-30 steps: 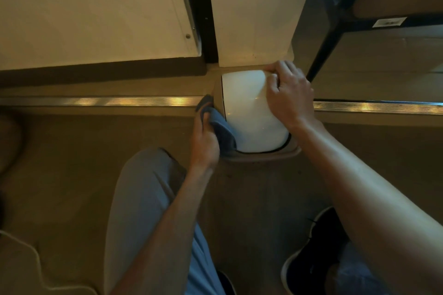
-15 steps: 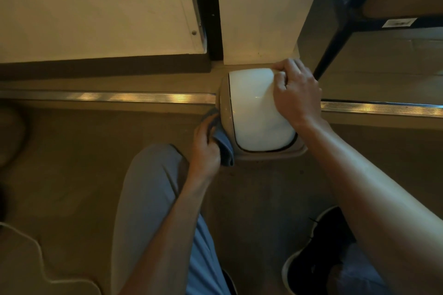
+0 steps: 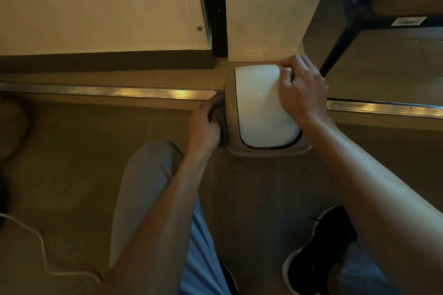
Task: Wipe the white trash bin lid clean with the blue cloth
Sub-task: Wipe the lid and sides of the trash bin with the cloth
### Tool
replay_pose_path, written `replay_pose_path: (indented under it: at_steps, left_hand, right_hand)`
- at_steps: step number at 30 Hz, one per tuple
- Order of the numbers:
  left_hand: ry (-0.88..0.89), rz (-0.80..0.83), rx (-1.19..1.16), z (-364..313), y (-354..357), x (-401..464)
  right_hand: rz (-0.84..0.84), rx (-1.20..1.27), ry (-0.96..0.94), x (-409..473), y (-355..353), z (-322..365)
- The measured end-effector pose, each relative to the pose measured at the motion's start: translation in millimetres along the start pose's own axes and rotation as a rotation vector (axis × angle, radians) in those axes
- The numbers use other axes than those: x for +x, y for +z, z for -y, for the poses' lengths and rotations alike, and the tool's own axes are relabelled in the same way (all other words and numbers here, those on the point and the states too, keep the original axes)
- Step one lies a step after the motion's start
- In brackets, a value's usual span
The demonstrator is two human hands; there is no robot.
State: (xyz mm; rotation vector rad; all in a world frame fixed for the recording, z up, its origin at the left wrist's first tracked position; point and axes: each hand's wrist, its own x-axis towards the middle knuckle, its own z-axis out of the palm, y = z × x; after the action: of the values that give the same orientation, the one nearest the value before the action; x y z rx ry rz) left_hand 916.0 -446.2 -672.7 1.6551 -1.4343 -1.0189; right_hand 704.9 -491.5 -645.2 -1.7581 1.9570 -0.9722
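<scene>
Left hand [image 3: 203, 129] clutching blue cloth [image 3: 219, 117], right hand [image 3: 300, 88] gripping bin lid [image 3: 259, 108], wall behind

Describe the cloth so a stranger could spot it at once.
Find the white bin lid on the floor by the wall. Against the bin's left side, the left hand grips a bunched cloth. It is the only dark, soft thing touching the bin.

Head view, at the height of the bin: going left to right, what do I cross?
Metal floor strip → left hand gripping the blue cloth → beige bin rim → white lid → right hand gripping the lid's far right corner → dark shelf leg.
</scene>
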Motion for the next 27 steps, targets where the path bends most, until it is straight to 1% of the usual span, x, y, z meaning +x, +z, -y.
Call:
replay_pose_path:
  at_steps: [3,5,8,10,12,15,18,21,27]
  left_hand:
    - [-0.088,-0.057,0.098,18.4,5.9,-35.5]
    - [-0.085,-0.08,0.115,18.1,6.7,-36.5]
    - [-0.015,-0.055,0.122,8.4,5.3,-0.6]
    - [-0.023,-0.026,0.115,0.1,5.0,25.9]
    - [-0.029,-0.034,0.157,-2.8,7.5,38.7]
    - [-0.051,-0.111,0.166,2.7,14.9,14.2]
    - [-0.093,-0.189,0.156,14.1,24.7,-52.5]
    - [-0.014,-0.261,0.223,14.4,35.4,-95.5]
    - [-0.126,-0.287,0.1,8.9,24.0,-49.0]
  right_hand:
    - [-0.007,0.006,-0.007,-0.4,0.3,-1.0]
    - [-0.004,0.014,-0.017,-0.7,0.0,-1.9]
    - [0.005,0.013,-0.014,-0.1,-0.8,-3.0]
    - [0.002,0.017,-0.006,-0.5,-0.4,-1.8]
    - [0.001,0.019,0.006,-0.1,0.0,-0.7]
    - [-0.007,-0.005,0.018,0.5,-0.5,0.4]
    - [-0.003,-0.017,0.017,0.0,-0.2,1.1]
    - [-0.006,-0.021,0.007,-0.6,-0.4,0.5]
    - [-0.021,-0.03,0.035,1.0,1.6,0.8]
